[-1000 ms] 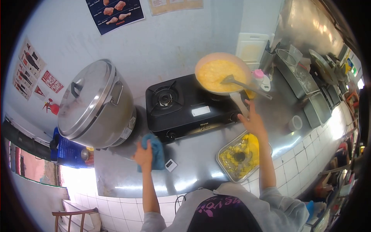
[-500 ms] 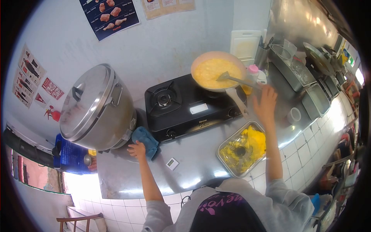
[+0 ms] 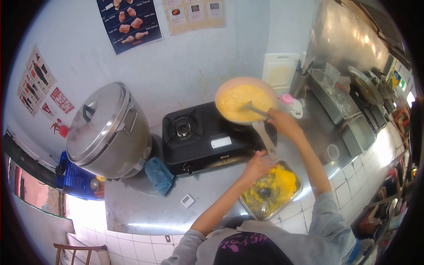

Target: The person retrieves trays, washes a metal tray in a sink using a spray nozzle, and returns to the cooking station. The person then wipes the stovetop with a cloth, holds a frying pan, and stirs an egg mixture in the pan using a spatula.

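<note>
My right hand (image 3: 282, 122) is closed on the handle of a grey spatula (image 3: 256, 109), whose blade rests in the yellow mixture (image 3: 240, 98) in the pan (image 3: 224, 87). The pan sits on the right burner of the black stove (image 3: 198, 150). My left hand (image 3: 258, 167) is by the end of the pan handle (image 3: 265, 140), just above a metal tray (image 3: 255, 213) of yellow food (image 3: 282, 183). Its fingers are partly spread, with nothing visible between them. The blue cloth (image 3: 159, 176) lies on the counter beside the large pot.
A large lidded pot (image 3: 110, 137) stands at the left. A small white timer (image 3: 187, 201) lies near the front. A clear cup (image 3: 330, 153), a pink-capped bottle (image 3: 287, 99) and metal containers (image 3: 360, 132) are at the right.
My left hand has left the blue cloth and moved right to the pan handle. My right hand has moved up onto the spatula handle. The spatula has shifted slightly left in the pan.
</note>
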Demonstrator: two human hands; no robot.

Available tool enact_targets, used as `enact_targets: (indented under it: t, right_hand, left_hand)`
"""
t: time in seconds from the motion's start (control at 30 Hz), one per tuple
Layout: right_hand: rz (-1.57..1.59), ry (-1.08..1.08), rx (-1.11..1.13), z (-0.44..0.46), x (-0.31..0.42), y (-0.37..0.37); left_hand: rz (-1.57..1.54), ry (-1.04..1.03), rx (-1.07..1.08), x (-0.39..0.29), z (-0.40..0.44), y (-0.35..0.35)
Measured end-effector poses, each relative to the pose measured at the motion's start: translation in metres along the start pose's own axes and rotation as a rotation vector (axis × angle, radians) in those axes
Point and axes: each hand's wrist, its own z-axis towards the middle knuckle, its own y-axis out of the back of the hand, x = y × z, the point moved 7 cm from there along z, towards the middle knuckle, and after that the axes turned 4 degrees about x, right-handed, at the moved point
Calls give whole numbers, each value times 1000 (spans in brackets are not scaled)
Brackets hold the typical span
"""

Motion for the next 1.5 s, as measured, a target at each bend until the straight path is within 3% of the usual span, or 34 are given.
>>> enact_targets:
  t: [0.07, 0.13, 0.2, 0.43, 0.73, 0.9, 1.13, 1.2, 1.23, 1.3, 1.4, 1.5]
  right_hand:
    - [-56, -67, 22, 12, 18, -2]
    - [-100, -146, 55, 25, 25, -7]
    - [-169, -193, 55, 36, 24, -15]
    - [-172, -208, 0, 86, -2, -41]
    - [-195, -289, -34, 89, -51, -3]
    - [-182, -397, 87, 68, -60, 22]
    - [-118, -390, 173, 46, -61, 51]
    - [-73, -250, 275, 47, -57, 50]
    - [-75, -250, 275, 47, -58, 52]
    - [-55, -330, 536, 42, -58, 43]
    - [74, -177, 446, 33, -32, 55]
    - [165, -256, 485, 26, -4, 60]
  left_hand:
    - [-244, 23, 153, -3, 17, -21]
    - [-251, 40, 101, 1, 27, -20]
    - [-321, 55, 203, 4, 32, -25]
    - [-275, 113, 100, 8, 35, -17]
    - [-231, 93, 128, 0, 24, -8]
    - [-219, 92, 88, 0, 21, -6]
    - [-243, 61, 111, -2, 17, -9]
    - [-242, 46, 117, -2, 17, -9]
    - [-243, 45, 118, 0, 16, -8]
    - [-234, 25, 125, -4, 15, -10]
    - [-230, 11, 132, -5, 11, -11]
    - [-215, -1, 120, -6, 9, -12]
